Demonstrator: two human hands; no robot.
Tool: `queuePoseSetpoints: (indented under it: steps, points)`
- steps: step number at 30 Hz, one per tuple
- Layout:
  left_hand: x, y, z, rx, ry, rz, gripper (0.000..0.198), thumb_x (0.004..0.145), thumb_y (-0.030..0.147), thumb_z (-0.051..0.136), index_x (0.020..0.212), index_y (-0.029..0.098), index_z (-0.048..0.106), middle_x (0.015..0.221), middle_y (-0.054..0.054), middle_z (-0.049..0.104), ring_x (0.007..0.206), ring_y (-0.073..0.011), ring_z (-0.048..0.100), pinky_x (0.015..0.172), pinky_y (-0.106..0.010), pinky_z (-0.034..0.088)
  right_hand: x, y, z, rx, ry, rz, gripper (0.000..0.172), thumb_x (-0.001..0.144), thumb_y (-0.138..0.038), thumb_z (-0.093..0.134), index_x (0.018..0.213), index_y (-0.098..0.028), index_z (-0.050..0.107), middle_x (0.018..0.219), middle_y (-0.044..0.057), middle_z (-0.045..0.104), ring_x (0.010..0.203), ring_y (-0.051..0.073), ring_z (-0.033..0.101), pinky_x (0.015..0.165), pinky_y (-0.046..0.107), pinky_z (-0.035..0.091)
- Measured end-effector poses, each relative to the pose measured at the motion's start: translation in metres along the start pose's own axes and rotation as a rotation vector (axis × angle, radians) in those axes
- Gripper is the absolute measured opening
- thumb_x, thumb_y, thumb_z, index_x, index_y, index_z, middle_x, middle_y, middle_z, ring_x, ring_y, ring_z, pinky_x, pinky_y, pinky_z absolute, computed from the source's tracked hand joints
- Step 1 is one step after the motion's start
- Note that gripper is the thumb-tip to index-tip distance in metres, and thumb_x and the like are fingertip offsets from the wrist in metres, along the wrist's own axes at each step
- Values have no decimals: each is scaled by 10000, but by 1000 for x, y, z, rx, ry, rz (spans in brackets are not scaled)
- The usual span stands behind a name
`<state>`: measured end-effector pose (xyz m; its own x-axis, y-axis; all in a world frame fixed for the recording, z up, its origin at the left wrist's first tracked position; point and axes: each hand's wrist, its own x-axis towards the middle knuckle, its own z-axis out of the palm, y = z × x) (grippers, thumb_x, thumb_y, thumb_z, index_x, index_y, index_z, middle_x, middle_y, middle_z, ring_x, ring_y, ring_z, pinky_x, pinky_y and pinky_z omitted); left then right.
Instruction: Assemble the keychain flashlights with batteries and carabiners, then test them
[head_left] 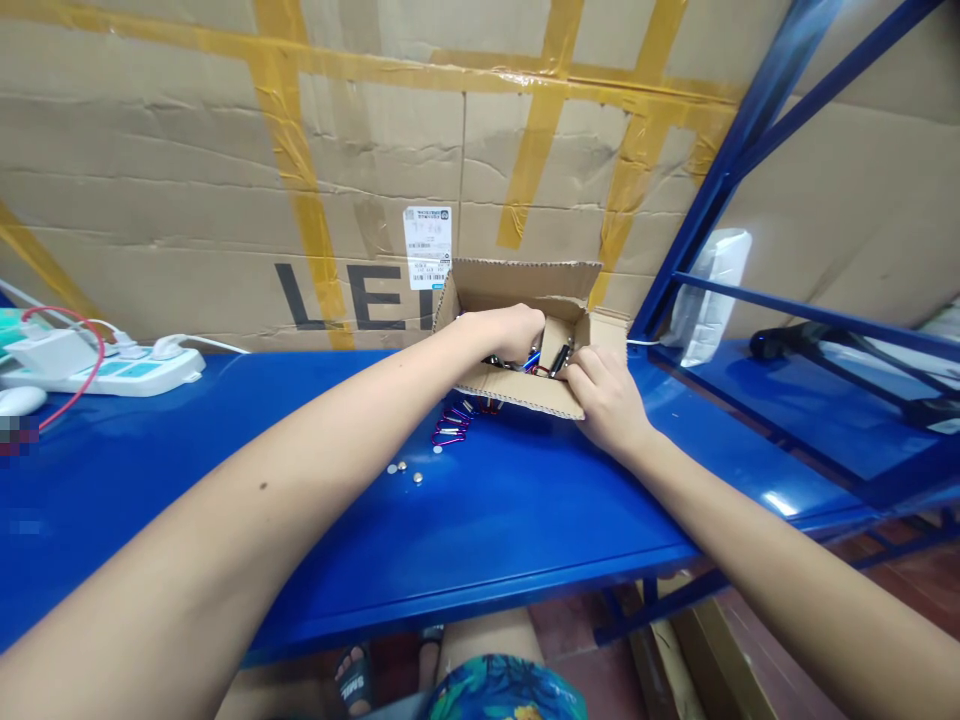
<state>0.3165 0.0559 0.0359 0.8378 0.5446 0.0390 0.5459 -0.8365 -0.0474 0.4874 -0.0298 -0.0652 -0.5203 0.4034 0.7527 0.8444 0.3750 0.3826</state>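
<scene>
A small open cardboard box point(555, 285) stands on the blue table point(510, 510) against a big taped carton. My left hand point(504, 335) reaches into it with the fingers curled down among small coloured metal carabiners point(538, 362); what they grip is hidden. My right hand point(607, 398) holds the box's near right edge, fingers closed on the cardboard rim. Just in front of the box lie several pink and purple carabiners point(451, 426). A few small silver button cells point(405, 468) lie loose on the table nearer to me.
A large taped carton point(225, 200) with a white label forms the back wall. A white power strip point(112, 372) with plugs and a red cable sits far left. A blue shelf frame point(720, 190) rises on the right, with a white packet point(712, 290) behind it.
</scene>
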Motion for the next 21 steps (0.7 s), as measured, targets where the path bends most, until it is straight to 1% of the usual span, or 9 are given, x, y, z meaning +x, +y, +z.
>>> queuePoseSetpoints:
  steps: [2,4,7,10,12,14,17,19,21]
  points:
    - [1,-2,-1,-14,28,6,217,662,134,624,834,145,754,788,-119,732,625,-213,632,561,-327,449,0,1,0,-7,6,6,247,968,-179,408,854,-162,626,855,132,535,845,257,427,762,390,392]
    - [2,-3,-3,-40,94,12,233,674,136,613,859,141,754,822,-112,735,675,-206,635,602,-320,466,0,2,0,-16,5,30,226,957,-174,422,851,-160,622,856,131,533,835,254,421,754,386,378]
    - [2,-4,-10,-93,242,55,244,700,139,585,875,132,755,839,-104,723,773,-203,629,701,-328,485,-2,4,-1,-46,-32,70,183,900,-120,445,843,-160,614,854,130,532,817,254,412,732,379,360]
    - [-11,-9,-22,-153,396,110,238,720,123,550,850,119,749,813,-98,688,823,-202,612,768,-346,476,-4,5,-3,-74,-123,121,189,788,-44,465,832,-155,612,855,132,534,826,261,427,728,369,354]
    - [-31,-17,-29,-205,464,120,218,734,124,550,842,121,740,805,-88,671,822,-191,600,776,-344,464,-5,6,-6,-91,-191,168,199,737,-31,477,816,-149,616,857,135,541,835,264,447,727,362,354]
    - [-59,-29,-30,-249,511,120,188,744,138,563,838,138,726,786,-64,669,778,-164,587,744,-322,454,-5,6,-8,-108,-258,219,170,728,-49,491,785,-142,621,844,136,550,829,261,469,724,355,358]
    - [-108,-54,-22,-339,461,20,164,793,201,570,865,143,706,822,-52,691,751,-147,592,709,-301,449,-4,5,-13,-138,-372,298,117,730,-106,523,759,-134,633,808,133,574,808,257,507,727,348,370]
    - [-140,-72,-10,-365,429,-76,162,811,248,590,869,144,700,858,-54,706,788,-157,611,720,-298,453,-3,4,-16,-160,-453,357,129,731,-141,533,782,-128,651,815,133,604,802,257,538,724,343,377]
    - [-166,-88,3,-422,397,-176,177,830,288,601,888,147,691,855,-48,712,794,-163,625,722,-296,463,1,3,-21,-177,-535,412,156,758,-174,519,798,-128,662,839,139,636,808,259,574,719,339,387]
